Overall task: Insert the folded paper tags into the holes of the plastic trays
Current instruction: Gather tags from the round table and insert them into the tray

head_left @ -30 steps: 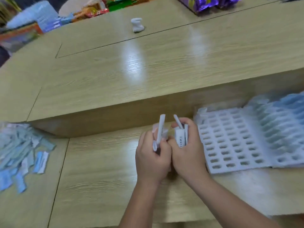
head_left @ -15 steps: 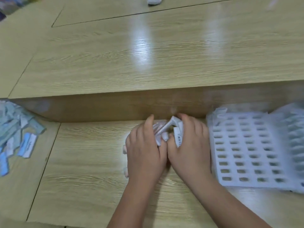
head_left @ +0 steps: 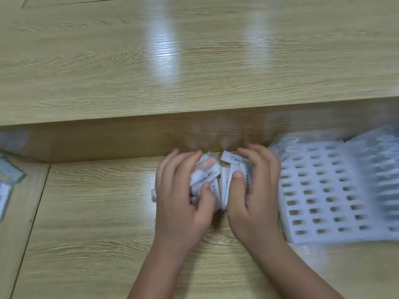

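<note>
Cupping from both sides, the fingers (head_left: 172,169) of the left hand (head_left: 183,197) and the right hand (head_left: 254,190) curl round a loose bundle of folded paper tags (head_left: 212,180), thumbs pressed on its near face. The bundle appears to rest on the worktop (head_left: 97,212) between the palms. Judgement: the two-sided hold gathers and squares the tags so singles can be drawn off. The white plastic tray (head_left: 323,190) lies just beside the right hand, its visible holes empty, likely set there for short reaches. A second tray (head_left: 380,169) overlaps its right side, blurred. Spare tags (head_left: 8,180) lie well apart at the left edge. Insertion not yet begun.
</note>
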Demonstrator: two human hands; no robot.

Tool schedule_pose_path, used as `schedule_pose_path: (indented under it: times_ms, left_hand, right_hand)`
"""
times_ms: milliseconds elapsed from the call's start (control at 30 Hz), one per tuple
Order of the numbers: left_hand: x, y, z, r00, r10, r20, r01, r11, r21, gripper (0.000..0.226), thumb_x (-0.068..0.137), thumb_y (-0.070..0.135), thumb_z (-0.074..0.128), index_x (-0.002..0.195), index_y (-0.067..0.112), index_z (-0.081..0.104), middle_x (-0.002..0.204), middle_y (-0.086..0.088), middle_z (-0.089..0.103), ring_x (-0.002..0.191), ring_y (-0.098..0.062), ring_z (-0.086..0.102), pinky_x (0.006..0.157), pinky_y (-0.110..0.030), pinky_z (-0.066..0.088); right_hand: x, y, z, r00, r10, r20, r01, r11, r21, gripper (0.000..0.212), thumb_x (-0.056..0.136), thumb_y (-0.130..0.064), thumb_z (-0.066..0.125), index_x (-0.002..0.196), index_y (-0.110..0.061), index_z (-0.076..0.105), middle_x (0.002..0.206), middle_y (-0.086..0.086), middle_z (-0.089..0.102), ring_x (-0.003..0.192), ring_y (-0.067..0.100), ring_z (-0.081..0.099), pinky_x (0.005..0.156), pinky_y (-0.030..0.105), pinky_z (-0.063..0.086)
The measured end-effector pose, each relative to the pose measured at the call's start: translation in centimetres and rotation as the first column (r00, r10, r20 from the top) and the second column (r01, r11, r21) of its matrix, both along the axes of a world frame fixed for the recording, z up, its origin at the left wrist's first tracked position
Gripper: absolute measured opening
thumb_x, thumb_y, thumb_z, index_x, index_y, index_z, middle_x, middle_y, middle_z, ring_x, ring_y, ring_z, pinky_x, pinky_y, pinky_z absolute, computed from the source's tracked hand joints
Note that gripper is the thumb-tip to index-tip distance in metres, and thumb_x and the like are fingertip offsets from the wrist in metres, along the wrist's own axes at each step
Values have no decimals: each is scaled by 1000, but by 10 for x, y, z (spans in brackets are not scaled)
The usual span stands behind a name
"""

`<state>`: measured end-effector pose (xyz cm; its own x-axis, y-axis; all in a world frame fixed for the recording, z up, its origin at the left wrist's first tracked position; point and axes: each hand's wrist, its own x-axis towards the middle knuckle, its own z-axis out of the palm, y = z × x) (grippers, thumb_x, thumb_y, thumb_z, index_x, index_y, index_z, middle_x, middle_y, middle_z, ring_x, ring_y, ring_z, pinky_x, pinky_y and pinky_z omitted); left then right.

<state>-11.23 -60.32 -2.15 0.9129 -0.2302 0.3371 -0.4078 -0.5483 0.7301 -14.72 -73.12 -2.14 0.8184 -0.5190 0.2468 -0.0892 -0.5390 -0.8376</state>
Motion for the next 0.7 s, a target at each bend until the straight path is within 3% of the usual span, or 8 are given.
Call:
schedule_pose_path:
  times_ms: [100,167,267,333,400,467,600,700]
  left_hand:
    - [-1,1,10,994,74,82,-58,982,-182,35,91,8,45,122,16,60,125,0,59,132,-22,49,110,-33,38]
    - [-2,13,15,990,119,74,-104,977,-186,32,93,8,46,119,18,62,119,-2,61,124,-18,54,104,-22,40]
    - [0,43,15,981,190,-34,-190,982,15,30,92,27,52,119,28,64,115,10,56,112,-10,53,93,-11,38]
    - [3,58,11,982,151,-113,-123,967,223,35,91,40,52,120,27,67,111,12,54,107,-13,50,93,-26,42]
    - [6,62,7,982,98,-161,-41,946,323,36,91,48,60,117,25,71,107,8,55,103,-16,49,89,-39,46]
    - [10,58,8,985,71,-156,-13,940,342,32,86,46,68,112,28,73,104,7,56,99,-18,48,84,-43,47]
    - [19,52,10,982,84,-172,-21,941,336,26,82,45,70,103,31,72,101,10,51,98,-13,42,83,-34,41]
    - [26,59,12,975,126,-185,-68,954,291,12,83,31,73,94,33,68,93,13,52,92,-13,46,77,-29,41]
  right_hand:
    - [-12,3,12,996,70,-58,-69,997,16,38,94,-13,40,130,-19,49,146,-5,35,145,12,25,115,18,21]
    - [-22,0,21,981,139,-134,-149,986,-74,45,91,-10,41,135,-21,46,148,-6,35,145,12,25,114,17,21]
    - [-30,-10,32,938,210,-277,-300,890,-343,49,85,-6,59,133,-15,54,139,0,48,133,19,40,110,24,29]
    - [-25,-15,35,891,262,-372,-419,792,-445,49,78,-9,72,127,-15,62,131,2,57,120,26,48,101,36,41]
    - [-13,-16,36,840,323,-435,-514,732,-448,45,79,-19,75,123,-17,66,127,1,60,112,29,54,89,46,50]
    - [3,-15,37,819,327,-472,-548,690,-472,39,83,-24,72,122,-19,66,125,-1,61,108,29,55,84,46,51]
    - [34,-17,35,802,297,-519,-578,606,-547,28,86,-35,65,112,-27,68,114,-6,62,99,26,52,79,38,44]
    - [43,-19,36,768,329,-549,-631,530,-566,21,83,-38,67,100,-27,71,97,-8,65,88,24,53,70,34,45]
